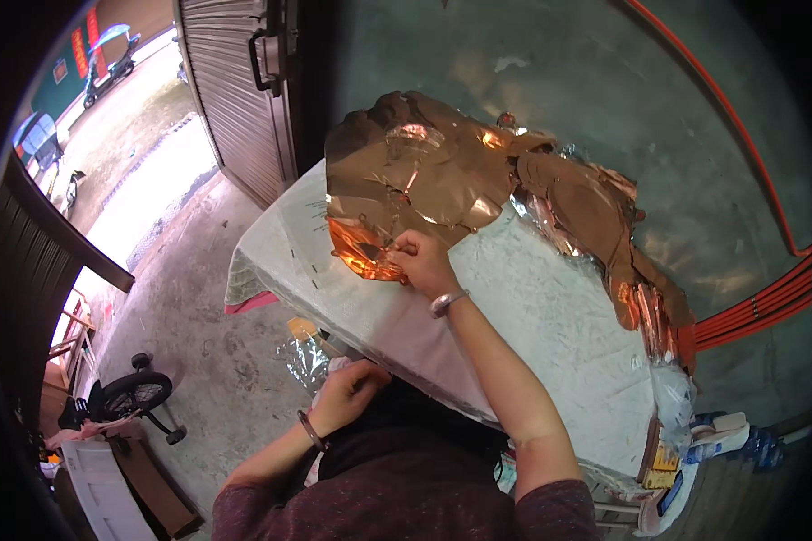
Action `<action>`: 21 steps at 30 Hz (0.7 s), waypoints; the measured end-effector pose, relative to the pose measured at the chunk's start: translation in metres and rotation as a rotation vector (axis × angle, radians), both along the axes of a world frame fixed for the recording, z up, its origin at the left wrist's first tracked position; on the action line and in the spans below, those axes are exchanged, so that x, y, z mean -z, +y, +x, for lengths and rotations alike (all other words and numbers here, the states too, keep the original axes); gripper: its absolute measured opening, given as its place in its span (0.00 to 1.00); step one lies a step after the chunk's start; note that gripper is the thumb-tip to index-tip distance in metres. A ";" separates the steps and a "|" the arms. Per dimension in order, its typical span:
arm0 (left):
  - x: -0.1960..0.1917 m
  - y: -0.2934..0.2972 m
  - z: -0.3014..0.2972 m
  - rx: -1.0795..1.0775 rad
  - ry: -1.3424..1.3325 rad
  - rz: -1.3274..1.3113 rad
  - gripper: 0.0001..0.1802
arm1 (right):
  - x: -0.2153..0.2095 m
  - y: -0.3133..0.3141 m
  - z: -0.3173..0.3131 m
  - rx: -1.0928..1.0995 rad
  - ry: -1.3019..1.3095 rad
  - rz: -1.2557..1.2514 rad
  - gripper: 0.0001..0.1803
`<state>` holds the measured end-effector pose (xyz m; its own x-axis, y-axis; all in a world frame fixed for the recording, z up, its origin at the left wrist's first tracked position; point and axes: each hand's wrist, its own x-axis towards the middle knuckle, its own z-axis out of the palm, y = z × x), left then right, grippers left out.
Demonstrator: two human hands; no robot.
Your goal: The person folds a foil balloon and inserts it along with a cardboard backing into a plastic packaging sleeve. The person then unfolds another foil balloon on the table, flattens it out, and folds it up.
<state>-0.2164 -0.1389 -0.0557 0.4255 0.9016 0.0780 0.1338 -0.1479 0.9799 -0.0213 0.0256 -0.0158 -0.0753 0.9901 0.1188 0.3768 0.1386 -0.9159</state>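
While the right hand point(421, 257) pinches the near edge of a copper foil sheet point(406, 171) on the desk point(550, 316), the left hand point(347, 392) sits curled below the desk edge w/ fingers bunched on clear plastic point(309, 359). More foil point(595, 216) lies at right.
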 end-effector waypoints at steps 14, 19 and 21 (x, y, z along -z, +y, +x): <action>0.019 -0.022 0.026 0.112 0.035 0.023 0.07 | 0.009 0.006 0.010 -0.057 -0.005 0.017 0.06; 0.019 -0.029 0.027 0.158 0.051 0.022 0.08 | 0.003 0.002 0.006 -0.056 -0.003 -0.002 0.06; 0.018 -0.030 0.030 0.160 0.047 0.073 0.08 | 0.006 0.004 0.009 -0.052 0.005 -0.010 0.06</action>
